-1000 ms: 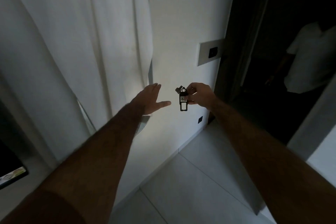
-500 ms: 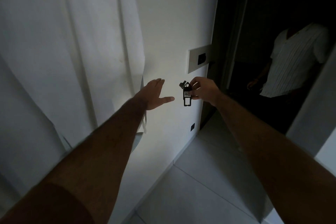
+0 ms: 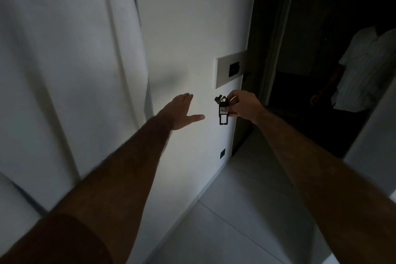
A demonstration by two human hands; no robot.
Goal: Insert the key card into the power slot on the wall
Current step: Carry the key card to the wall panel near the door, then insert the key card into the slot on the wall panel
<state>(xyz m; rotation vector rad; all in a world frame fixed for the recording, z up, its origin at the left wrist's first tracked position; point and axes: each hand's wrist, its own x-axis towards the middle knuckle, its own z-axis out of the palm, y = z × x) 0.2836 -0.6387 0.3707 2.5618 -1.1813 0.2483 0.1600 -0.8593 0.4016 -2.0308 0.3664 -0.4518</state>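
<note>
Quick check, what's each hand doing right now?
Left hand: open, fingers spread, holding nothing.
Right hand: closed on the key card, below the wall panel's power slot.

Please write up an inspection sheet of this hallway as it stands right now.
Surface: white wall, dimly lit; pale tiled floor.
Job's things: key card held below the wall plate; its dark power slot is empty.
Clutter: nothing seen.
Grippers: right hand pinches the key card; left hand open, empty, beside the wall.
Cables: nothing seen.
Surroundings: small dark outlet low on wall; dark doorway with a bystander in a white shirt.
</note>
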